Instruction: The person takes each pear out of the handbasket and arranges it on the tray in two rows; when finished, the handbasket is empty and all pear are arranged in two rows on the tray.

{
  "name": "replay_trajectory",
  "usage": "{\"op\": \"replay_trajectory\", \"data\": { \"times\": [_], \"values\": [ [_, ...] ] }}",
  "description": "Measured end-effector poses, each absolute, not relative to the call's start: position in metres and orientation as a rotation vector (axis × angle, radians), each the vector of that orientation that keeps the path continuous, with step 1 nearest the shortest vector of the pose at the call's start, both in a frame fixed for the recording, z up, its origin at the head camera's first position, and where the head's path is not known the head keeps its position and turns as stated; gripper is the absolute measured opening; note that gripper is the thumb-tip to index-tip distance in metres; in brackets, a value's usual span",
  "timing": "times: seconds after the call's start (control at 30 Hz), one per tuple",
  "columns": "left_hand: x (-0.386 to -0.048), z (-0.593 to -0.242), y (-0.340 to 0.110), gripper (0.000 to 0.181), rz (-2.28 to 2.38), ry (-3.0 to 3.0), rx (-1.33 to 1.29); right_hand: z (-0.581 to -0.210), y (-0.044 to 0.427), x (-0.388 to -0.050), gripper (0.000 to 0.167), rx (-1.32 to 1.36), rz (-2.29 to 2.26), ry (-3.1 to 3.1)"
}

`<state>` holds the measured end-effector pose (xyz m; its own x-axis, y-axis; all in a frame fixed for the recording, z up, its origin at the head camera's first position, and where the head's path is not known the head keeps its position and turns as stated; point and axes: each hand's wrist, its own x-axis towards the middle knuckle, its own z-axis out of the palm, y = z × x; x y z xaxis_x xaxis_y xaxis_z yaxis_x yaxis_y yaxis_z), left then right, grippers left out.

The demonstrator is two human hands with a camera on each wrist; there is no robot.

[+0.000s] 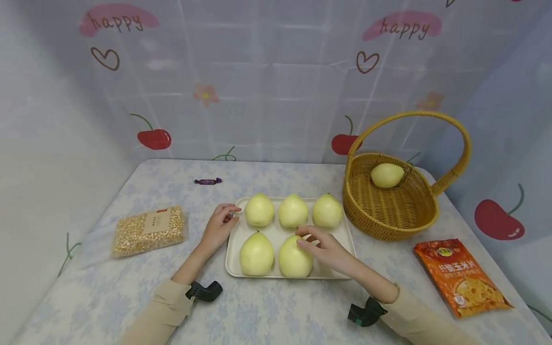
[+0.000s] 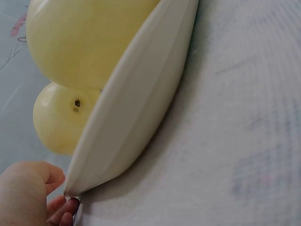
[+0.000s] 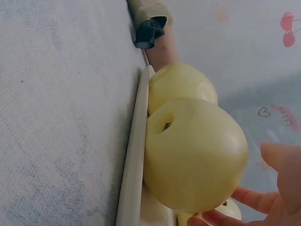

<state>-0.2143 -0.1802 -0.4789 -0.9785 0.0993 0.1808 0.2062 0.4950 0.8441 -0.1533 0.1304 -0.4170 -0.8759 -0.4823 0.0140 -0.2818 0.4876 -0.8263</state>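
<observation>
A cream tray (image 1: 276, 234) holds several pale yellow-green pears in two rows. At its left rim, near the back corner, my left hand (image 1: 219, 225) holds the edge with thumb and fingers; the tray rim (image 2: 127, 99) rises beside that hand (image 2: 33, 195) in the left wrist view. My right hand (image 1: 327, 249) reaches over the front-right pear (image 1: 295, 258). In the right wrist view, fingertips touch the far side of this pear (image 3: 197, 155), while the right hand's (image 3: 263, 197) thumb stands apart from it.
A wicker basket (image 1: 375, 223) with a tall handle stands at the back right, one pear (image 1: 387, 175) inside. An orange snack bag (image 1: 463, 278) lies to the right. Left of the tray lie a bag of corn kernels (image 1: 148, 232) and a purple-wrapped candy (image 1: 208, 181).
</observation>
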Motion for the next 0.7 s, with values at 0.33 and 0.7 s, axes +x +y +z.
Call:
{"op": "replay_trajectory", "data": {
  "times": [0.33,0.7],
  "values": [
    [-0.216,-0.477,-0.182,0.027,-1.481,-2.624,-0.283,-0.406,0.14,-0.163,0.035,-0.631,-1.374,2.57],
    [-0.214,-0.479,-0.18,0.027,-1.489,-2.637,-0.257,-0.37,0.174,-0.183,0.03,-0.413,-1.696,2.526]
  ]
}}
